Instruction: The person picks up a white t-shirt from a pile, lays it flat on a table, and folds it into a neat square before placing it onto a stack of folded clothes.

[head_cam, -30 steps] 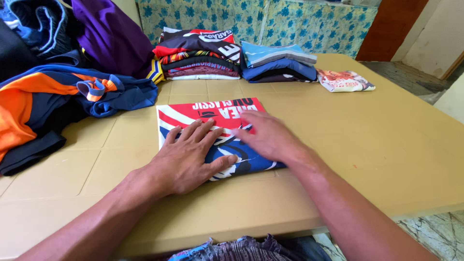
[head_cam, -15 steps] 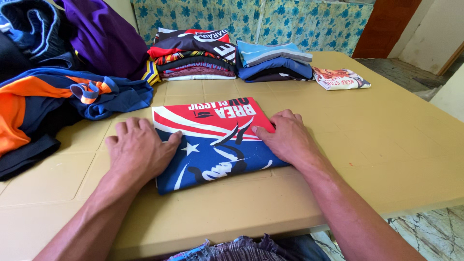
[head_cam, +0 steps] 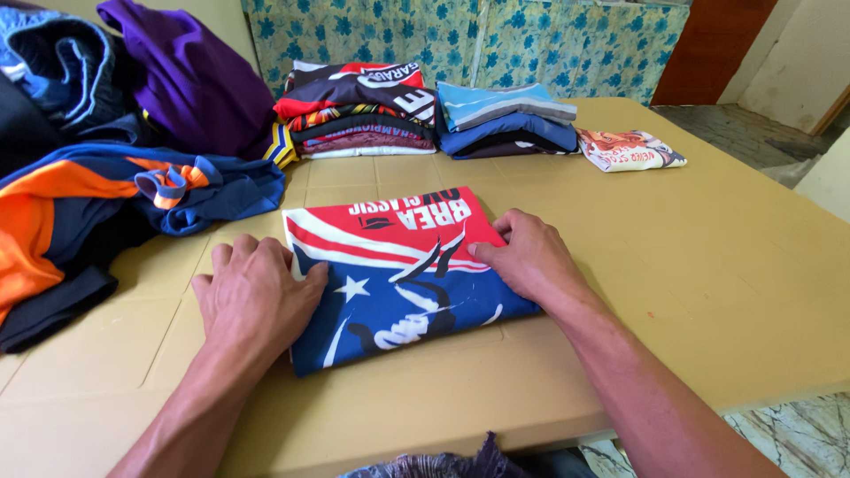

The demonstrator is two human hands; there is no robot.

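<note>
Folded red-blue shirt (head_cam: 398,274) flat on desk (head_cam: 708,292), centre front. Left hand (head_cam: 257,296) palm-down on left edge, right hand (head_cam: 531,257) on right edge, fingers spread, nothing clamped: bracketing folds square. Folded stacks (head_cam: 363,111) behind, unfolded heap (head_cam: 80,204) at left.

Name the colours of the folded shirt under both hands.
Folded shirt: red, white, navy blue; head view.

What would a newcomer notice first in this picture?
A folded red, white and blue shirt lies mid-table, the left hand and right hand flat on its side edges. Behind it stand two stacks of folded clothes; a loose pile of garments sprawls at left.
</note>
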